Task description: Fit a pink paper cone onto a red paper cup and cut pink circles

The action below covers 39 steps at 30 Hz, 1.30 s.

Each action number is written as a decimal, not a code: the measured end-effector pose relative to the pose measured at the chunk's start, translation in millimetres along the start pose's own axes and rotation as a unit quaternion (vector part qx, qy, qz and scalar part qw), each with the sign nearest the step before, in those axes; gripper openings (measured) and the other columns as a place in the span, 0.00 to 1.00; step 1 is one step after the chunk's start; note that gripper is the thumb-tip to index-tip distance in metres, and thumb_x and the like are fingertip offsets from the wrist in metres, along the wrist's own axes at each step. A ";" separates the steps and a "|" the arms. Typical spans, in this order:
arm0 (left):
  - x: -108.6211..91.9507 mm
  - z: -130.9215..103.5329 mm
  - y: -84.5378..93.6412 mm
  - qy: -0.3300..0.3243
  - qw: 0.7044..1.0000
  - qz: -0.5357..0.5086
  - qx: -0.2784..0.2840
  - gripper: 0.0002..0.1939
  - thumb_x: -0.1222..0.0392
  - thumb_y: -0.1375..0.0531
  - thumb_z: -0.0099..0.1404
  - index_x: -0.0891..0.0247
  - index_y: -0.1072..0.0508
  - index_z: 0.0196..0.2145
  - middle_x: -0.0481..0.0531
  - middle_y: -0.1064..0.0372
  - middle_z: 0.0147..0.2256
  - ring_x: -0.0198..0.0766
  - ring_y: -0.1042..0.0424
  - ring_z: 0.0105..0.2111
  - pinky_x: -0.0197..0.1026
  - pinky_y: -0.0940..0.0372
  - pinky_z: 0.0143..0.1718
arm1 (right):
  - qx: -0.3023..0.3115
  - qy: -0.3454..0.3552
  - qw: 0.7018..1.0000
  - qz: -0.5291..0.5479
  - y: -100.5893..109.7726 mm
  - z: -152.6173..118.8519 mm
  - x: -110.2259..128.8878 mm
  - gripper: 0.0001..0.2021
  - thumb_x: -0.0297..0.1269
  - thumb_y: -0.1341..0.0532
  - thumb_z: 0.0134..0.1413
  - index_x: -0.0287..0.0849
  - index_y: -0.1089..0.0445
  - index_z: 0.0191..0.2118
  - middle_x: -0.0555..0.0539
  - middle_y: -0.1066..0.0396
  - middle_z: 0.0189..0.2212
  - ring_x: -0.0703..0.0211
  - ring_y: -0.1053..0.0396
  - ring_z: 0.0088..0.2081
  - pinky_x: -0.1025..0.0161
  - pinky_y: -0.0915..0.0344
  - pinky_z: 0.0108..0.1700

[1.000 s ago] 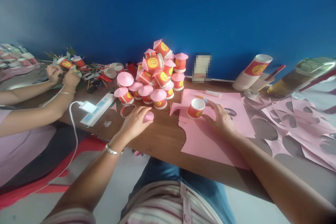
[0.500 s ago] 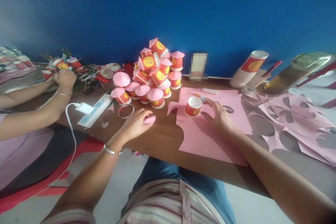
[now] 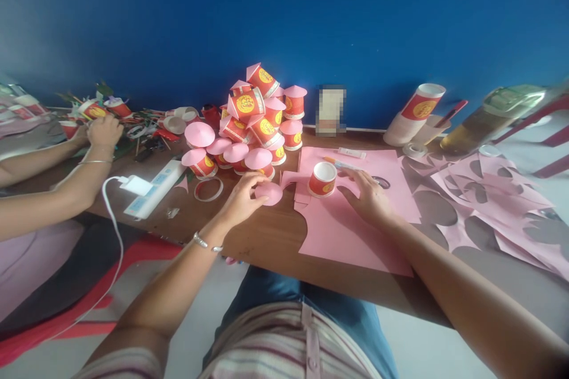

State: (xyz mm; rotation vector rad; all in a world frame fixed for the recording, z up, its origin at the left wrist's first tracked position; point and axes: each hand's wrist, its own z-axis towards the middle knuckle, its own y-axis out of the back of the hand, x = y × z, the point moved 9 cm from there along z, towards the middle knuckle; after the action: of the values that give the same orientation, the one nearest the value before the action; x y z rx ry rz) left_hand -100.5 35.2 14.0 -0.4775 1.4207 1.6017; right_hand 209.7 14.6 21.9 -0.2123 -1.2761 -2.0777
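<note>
A brown wooden table (image 3: 267, 234) meets a blue wall (image 3: 284, 6), its front edge crossing lower centre. Bare wood shows below the left hand (image 3: 242, 200), which pinches a small pink paper cone (image 3: 269, 194) at centre; the right hand (image 3: 370, 196) spreads its fingers beside a red paper cup (image 3: 320, 186), right of centre. Pixelation obscures an object (image 3: 331, 110) beyond.

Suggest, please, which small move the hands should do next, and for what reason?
Probably the left hand should bring the pink cone over to the red cup and set it on top. The cup stands on the pink sheet with no cone, the right hand is beside it, and the piled cups wear similar pink cones.
</note>
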 end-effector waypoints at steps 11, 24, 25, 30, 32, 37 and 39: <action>-41.4 -5.5 4.5 0.014 0.980 -0.191 -0.053 0.10 0.57 0.32 0.62 0.62 0.22 0.40 0.57 0.32 0.50 0.47 0.26 0.55 0.49 0.29 0.59 | -0.043 -0.111 0.986 0.114 15.7 1.6 -11.2 0.14 0.45 0.39 0.63 0.44 0.23 0.49 0.44 0.20 0.38 0.50 0.23 0.38 0.51 0.26 0.43; -132.5 26.7 -57.6 -0.060 0.953 -0.282 0.097 0.09 0.58 0.33 0.64 0.60 0.20 0.43 0.61 0.36 0.58 0.50 0.28 0.57 0.44 0.22 0.46 | 0.127 -0.150 0.808 0.556 -3.3 -1.8 37.0 0.25 0.59 0.30 0.55 0.41 0.28 0.23 0.51 0.35 0.19 0.64 0.43 0.22 0.63 0.44 0.26; -132.4 29.1 -57.4 -0.059 0.954 -0.277 0.094 0.09 0.59 0.33 0.64 0.60 0.21 0.43 0.60 0.36 0.58 0.50 0.29 0.57 0.44 0.22 0.45 | 0.116 -0.144 0.806 0.562 -0.3 -0.3 35.7 0.26 0.61 0.32 0.56 0.41 0.27 0.24 0.50 0.34 0.20 0.64 0.42 0.23 0.62 0.44 0.26; -133.3 38.9 -52.1 -0.066 0.960 -0.258 0.089 0.11 0.60 0.32 0.62 0.59 0.21 0.43 0.59 0.37 0.58 0.52 0.34 0.62 0.45 0.22 0.48 | 0.088 -0.152 0.813 0.555 8.6 4.1 30.7 0.22 0.58 0.29 0.54 0.42 0.25 0.27 0.51 0.33 0.21 0.64 0.42 0.23 0.62 0.44 0.27; -132.4 42.4 -54.0 -0.055 0.953 -0.280 0.105 0.16 0.59 0.30 0.60 0.59 0.22 0.45 0.59 0.38 0.60 0.51 0.31 0.59 0.45 0.22 0.47 | 0.073 -0.174 0.820 0.540 8.8 3.9 28.3 0.20 0.54 0.27 0.53 0.43 0.27 0.24 0.52 0.34 0.19 0.65 0.42 0.22 0.62 0.43 0.27; -107.9 50.9 -61.1 0.056 0.939 -0.322 0.111 0.27 0.50 0.28 0.60 0.60 0.29 0.53 0.58 0.29 0.52 0.40 0.23 0.44 0.35 0.27 0.36 | 0.036 -0.197 0.807 0.556 5.3 3.0 20.1 0.21 0.55 0.28 0.53 0.43 0.28 0.24 0.53 0.34 0.20 0.65 0.42 0.23 0.63 0.43 0.27; -94.4 51.7 -67.4 0.110 0.930 -0.325 0.129 0.27 0.43 0.30 0.62 0.62 0.28 0.51 0.55 0.25 0.43 0.33 0.26 0.31 0.32 0.34 0.26 | 0.037 -0.201 0.803 0.560 1.8 2.7 16.4 0.20 0.54 0.28 0.54 0.43 0.28 0.25 0.52 0.33 0.21 0.65 0.41 0.23 0.63 0.43 0.27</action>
State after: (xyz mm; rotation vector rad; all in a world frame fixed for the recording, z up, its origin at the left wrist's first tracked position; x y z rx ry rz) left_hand 16.7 42.8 62.3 -0.8820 1.4093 0.8366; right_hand 197.9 8.7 32.2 -1.1211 -1.0232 -0.9536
